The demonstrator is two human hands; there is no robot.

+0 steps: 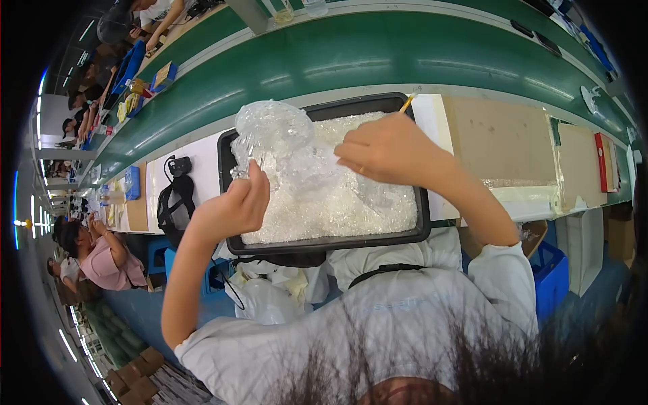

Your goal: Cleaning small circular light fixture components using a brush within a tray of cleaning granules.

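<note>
A black tray [329,247] in front of me holds a deep layer of small, clear, glittering pieces [324,219], like beads or granules. Over its left half lies a crumpled clear plastic bag [273,125], puffed up at the far side. My left hand [246,202] is closed in a pinch on the bag's near edge. Above the tray's right half, my right hand [395,150] is closed too, its fingertips against or just beside the clear plastic. A thin yellow stick [408,102], like a pencil or brush handle, pokes out from the far side of that hand; its other end is hidden.
Left of the tray, a black strap with a small device [179,166] lies on the white bench. Brown cardboard [503,142] and a red box [603,162] are at the right. Beyond runs a green belt [364,50]. Another person [111,260] sits far left.
</note>
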